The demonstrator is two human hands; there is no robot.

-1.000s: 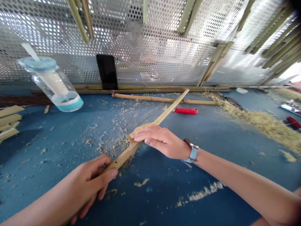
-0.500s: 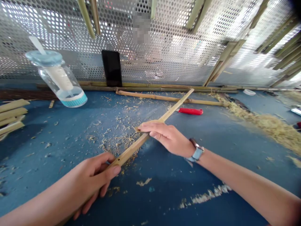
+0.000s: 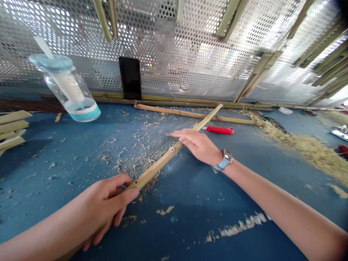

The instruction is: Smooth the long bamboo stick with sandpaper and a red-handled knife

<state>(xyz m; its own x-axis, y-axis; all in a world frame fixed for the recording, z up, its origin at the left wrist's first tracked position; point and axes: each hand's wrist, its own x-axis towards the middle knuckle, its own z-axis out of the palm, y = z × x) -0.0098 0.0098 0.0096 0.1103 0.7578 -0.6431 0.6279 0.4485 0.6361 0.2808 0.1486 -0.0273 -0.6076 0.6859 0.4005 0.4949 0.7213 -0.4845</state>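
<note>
The lone camera sat on the person's head, facing forward and down across the blue surface (image 3: 190, 214), the left hand (image 3: 110, 201) close below, the right hand (image 3: 199, 145) farther out, the perforated wall (image 3: 195, 78) at the back.

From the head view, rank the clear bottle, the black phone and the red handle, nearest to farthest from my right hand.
1. Red handle: just beyond your right hand, slightly to its right.
2. Black phone: farther back and left, standing upright.
3. Clear bottle: farthest left of these three.
</note>
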